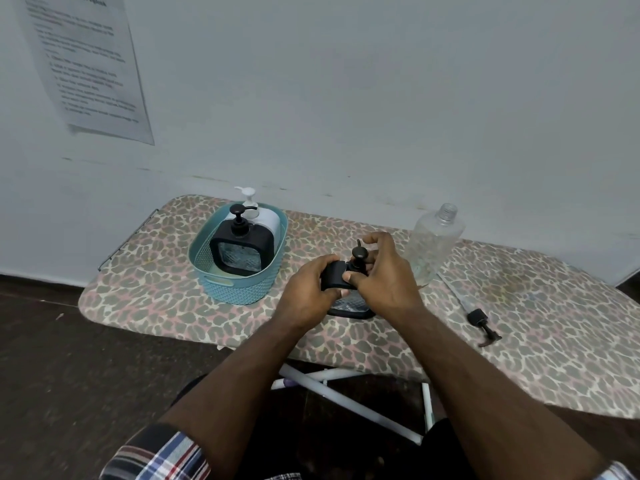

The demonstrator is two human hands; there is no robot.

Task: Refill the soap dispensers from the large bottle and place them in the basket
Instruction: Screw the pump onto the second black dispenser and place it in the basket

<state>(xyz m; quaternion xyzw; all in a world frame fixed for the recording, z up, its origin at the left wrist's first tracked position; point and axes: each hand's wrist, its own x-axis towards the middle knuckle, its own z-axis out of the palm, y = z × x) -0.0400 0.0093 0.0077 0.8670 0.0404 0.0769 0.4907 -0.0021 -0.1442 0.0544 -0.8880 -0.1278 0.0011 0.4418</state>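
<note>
A black square soap dispenser (pixel 349 304) stands on the leopard-print ironing board (pixel 173 306), mostly hidden by my hands. My left hand (pixel 308 292) grips its upper left corner. My right hand (pixel 384 271) curls round its black pump head (pixel 359 252). A teal woven basket (pixel 239 289) at the left holds another black square dispenser (pixel 242 251) and a white dispenser (pixel 265 216) behind it. The large clear bottle (pixel 434 240) stands uncapped to the right of my hands and looks nearly empty.
A black pump with its long clear tube (pixel 479 318) lies on the board at the right. A printed sheet (pixel 86 64) hangs on the wall at the upper left. The board's white legs (pixel 346 393) and a dark floor show below.
</note>
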